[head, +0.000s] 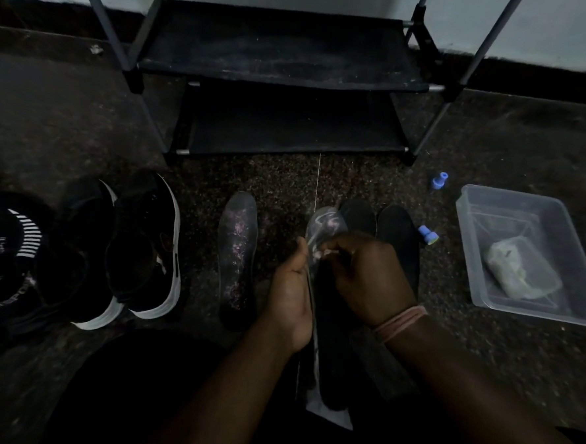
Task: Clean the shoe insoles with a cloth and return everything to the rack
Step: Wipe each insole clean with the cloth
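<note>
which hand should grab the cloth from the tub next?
Right, probably. The clear tub with the cloth sits on the right side, nearest the right hand. The left hand grips the insole edge and can keep it steady. Both hands are on it now.

Count: 4 dark flat foam insoles: 1 speckled on the floor point(237, 256), 1 in my grips point(322, 227), 2 black side by side point(358, 216) point(400, 239). 2 black white-soled sneakers point(94, 254) point(149, 247). 2 small blue plastic caps point(439, 180) point(428, 234). 1 clear plastic tub point(564, 308). 1 pale folded cloth point(521, 269). 1 black two-shelf rack point(274, 51).
</note>
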